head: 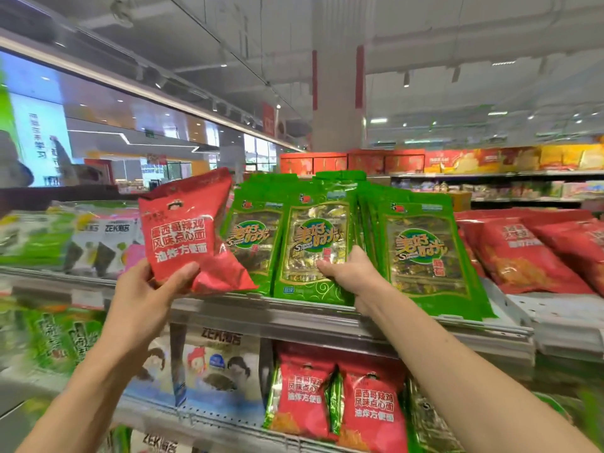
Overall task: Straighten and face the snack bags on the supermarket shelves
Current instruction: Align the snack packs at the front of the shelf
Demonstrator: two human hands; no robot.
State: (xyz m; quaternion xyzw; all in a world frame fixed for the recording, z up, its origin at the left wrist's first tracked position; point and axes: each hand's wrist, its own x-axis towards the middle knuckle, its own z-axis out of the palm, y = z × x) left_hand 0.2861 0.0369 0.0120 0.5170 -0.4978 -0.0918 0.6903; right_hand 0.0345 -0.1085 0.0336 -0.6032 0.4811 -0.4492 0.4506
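My left hand (148, 289) grips a red snack bag (186, 233) by its lower edge and holds it up in front of the top shelf, tilted to the left. My right hand (348, 273) holds the lower right side of the middle green seaweed bag (310, 243), thumb on its front and fingers behind it. That bag stands upright on the top shelf (327, 317) between another green bag (251, 237) on its left and a stack of green bags (425, 253) on its right.
Red snack bags (529, 256) lie stacked at the right end of the top shelf. White and green seaweed packs (94, 243) stand on the left. The lower shelf holds red bags (340, 397) and white packs (212, 371). Farther store shelves (490, 181) stand behind.
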